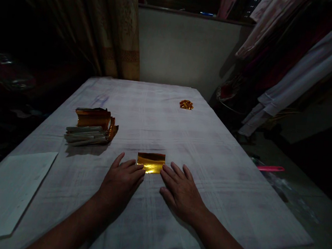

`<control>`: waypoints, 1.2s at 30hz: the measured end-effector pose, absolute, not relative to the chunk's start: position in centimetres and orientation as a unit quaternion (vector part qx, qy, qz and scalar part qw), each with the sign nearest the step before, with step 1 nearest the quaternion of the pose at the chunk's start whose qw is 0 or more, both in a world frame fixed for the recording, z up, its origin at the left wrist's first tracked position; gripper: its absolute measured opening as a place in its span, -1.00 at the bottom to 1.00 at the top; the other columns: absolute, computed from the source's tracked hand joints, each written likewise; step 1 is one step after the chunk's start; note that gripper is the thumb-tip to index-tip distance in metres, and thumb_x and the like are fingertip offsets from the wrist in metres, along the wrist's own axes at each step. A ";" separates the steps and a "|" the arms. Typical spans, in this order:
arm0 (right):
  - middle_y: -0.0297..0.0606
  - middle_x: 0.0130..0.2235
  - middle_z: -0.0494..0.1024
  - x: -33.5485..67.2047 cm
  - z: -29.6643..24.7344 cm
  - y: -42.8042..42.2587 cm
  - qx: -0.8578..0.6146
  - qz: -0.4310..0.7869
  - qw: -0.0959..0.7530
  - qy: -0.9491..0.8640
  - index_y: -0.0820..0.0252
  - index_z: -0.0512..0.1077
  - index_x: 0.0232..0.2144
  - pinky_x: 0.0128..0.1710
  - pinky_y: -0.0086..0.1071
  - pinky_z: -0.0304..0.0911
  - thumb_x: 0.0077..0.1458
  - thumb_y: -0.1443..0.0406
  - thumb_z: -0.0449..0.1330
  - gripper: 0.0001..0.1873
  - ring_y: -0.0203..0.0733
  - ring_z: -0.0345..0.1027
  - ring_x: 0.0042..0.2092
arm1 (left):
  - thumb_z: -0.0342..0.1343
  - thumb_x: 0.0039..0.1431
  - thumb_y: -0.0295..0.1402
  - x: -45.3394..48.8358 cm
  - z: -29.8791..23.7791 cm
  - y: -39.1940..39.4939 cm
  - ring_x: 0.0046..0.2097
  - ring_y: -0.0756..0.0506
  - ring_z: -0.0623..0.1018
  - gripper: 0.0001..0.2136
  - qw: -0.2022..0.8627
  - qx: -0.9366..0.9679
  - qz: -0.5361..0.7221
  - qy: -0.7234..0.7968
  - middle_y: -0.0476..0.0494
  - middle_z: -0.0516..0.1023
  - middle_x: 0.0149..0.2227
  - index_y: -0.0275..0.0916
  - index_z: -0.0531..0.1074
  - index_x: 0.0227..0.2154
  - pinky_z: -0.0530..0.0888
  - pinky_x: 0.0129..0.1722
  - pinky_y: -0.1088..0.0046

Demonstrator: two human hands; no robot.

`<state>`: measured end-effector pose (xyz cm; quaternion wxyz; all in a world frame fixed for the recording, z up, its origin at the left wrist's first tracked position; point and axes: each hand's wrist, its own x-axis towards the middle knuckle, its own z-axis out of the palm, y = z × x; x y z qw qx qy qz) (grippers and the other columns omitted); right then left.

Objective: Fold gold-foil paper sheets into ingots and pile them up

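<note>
A small folded rectangle of gold foil paper (151,162) lies flat on the white cloth-covered table (222,177). My left hand (122,181) rests palm down with fingers stretched out, its fingertips touching the foil's left edge. My right hand (181,188) lies flat in the same way, fingertips at the foil's right edge. Neither hand grips anything. A stack of gold foil sheets (92,127) sits further left. A small folded gold piece (186,104) lies far back on the table.
A white sheet of paper (7,191) lies at the table's near left corner. A curtain (105,24) hangs behind the table. Clothes (292,58) hang at the right. A pink object (270,168) lies on the floor beside the table's right edge.
</note>
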<state>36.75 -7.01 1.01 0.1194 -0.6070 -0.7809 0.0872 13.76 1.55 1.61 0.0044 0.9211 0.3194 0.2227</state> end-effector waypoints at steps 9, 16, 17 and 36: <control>-0.22 -0.04 0.63 37.2 2.6 -3.8 -0.575 0.060 0.173 -0.797 0.08 0.55 -0.14 0.11 -0.05 0.15 0.22 0.30 0.25 -0.84 -0.01 0.38 0.04 | -0.04 0.33 -0.53 15.4 2.8 2.6 -0.34 -0.12 0.58 -0.79 -0.051 0.942 0.170 0.283 -0.10 0.60 -0.37 -0.22 0.50 -0.28 0.42 0.10 -0.02; -0.24 -0.19 0.62 37.4 1.2 -2.6 -0.546 0.034 0.234 -0.804 0.10 0.58 -0.25 -0.12 -0.21 0.17 0.27 0.33 0.19 -0.85 -0.12 0.40 -0.16 | -0.04 0.30 -0.58 15.3 2.4 2.4 -0.35 -0.12 0.54 -0.80 -0.061 0.942 0.172 0.283 -0.08 0.54 -0.40 -0.23 0.43 -0.37 0.46 0.04 0.06; -0.22 -0.19 0.61 37.5 0.8 -2.7 -0.545 0.030 0.246 -0.801 0.11 0.58 -0.26 -0.13 -0.22 0.17 0.28 0.33 0.17 -0.83 -0.12 0.40 -0.17 | -0.04 0.30 -0.58 15.3 2.3 2.4 -0.35 -0.12 0.53 -0.80 -0.058 0.941 0.170 0.286 -0.08 0.54 -0.40 -0.23 0.41 -0.38 0.46 0.04 0.08; -0.21 -0.29 0.51 36.9 0.4 -2.0 -0.660 0.048 0.241 -0.710 0.15 0.42 -0.40 -0.18 -0.23 0.12 0.28 0.28 0.11 -0.80 -0.09 0.31 -0.22 | -0.06 0.43 -0.18 14.9 1.5 4.2 -0.23 -0.22 0.49 -0.66 0.054 0.885 0.221 0.406 -0.19 0.52 -0.28 -0.21 0.39 -0.44 0.41 -0.17 0.13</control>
